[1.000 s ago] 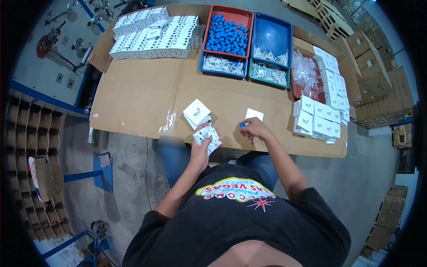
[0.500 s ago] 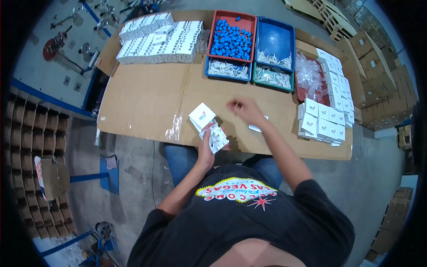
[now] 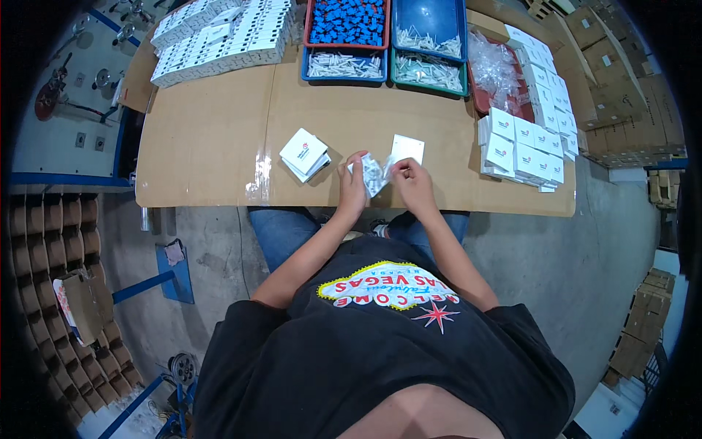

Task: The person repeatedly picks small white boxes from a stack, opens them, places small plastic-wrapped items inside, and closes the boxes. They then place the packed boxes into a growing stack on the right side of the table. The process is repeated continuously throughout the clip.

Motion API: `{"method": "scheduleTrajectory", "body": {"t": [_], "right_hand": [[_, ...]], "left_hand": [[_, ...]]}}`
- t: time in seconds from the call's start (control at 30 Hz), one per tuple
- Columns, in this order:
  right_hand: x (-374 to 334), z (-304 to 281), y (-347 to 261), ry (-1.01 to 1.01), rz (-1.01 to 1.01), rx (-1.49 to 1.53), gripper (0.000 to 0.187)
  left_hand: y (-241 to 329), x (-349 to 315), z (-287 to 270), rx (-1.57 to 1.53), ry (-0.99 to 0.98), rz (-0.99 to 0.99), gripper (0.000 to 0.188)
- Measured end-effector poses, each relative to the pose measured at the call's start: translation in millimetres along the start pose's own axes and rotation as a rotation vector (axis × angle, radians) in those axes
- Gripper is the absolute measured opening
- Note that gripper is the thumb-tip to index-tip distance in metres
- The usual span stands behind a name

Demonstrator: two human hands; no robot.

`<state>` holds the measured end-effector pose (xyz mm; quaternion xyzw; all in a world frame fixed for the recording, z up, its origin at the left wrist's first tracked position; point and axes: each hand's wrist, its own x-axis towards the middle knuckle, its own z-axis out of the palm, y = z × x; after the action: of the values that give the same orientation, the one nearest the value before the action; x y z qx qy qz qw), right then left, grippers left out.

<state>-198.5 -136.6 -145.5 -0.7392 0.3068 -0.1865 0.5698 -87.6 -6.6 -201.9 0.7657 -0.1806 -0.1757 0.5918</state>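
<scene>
In front of me, my left hand (image 3: pixel 354 189) grips a small clear plastic packet (image 3: pixel 371 175) that has white and dark bits in it. My right hand (image 3: pixel 415 187) is closed at the packet's right side, with its fingertips pinching the edge. Just beyond the right fingers lies a flat white card (image 3: pixel 409 148). To the left of my left hand, apart from it, a short uneven stack of white printed square cards or folders (image 3: pixel 303 152) rests on the cardboard table top (image 3: pixel 212 139).
Along the far side stand a red tray of blue pieces (image 3: pixel 346 44), blue trays (image 3: pixel 430 53) and a green tray (image 3: pixel 461 92) with white sticks. White boxes (image 3: pixel 219 58) are stacked far left. At right are a red tray of clear bags (image 3: pixel 479 99) and more white square packs (image 3: pixel 519 150).
The white square stack under my left hand now lies on the table. My right hand has come back toward the left, onto the packet. The whole view has shifted.
</scene>
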Motion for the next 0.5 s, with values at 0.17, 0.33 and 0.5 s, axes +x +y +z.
{"method": "scheduleTrajectory", "body": {"t": [0.17,0.33,0.5], "right_hand": [[30,-14,8,0.090,0.123,0.044,0.017],[28,6,-30,0.112,-0.149,-0.350,0.029],[35,78,-55,-0.078,-0.363,-0.365,0.037]], "left_hand": [[17,5,2,-0.264,-0.013,-0.270,0.055],[16,-25,-5,-0.081,-0.025,-0.166,0.085],[4,-59,-43,0.350,-0.171,0.094,0.056]]}}
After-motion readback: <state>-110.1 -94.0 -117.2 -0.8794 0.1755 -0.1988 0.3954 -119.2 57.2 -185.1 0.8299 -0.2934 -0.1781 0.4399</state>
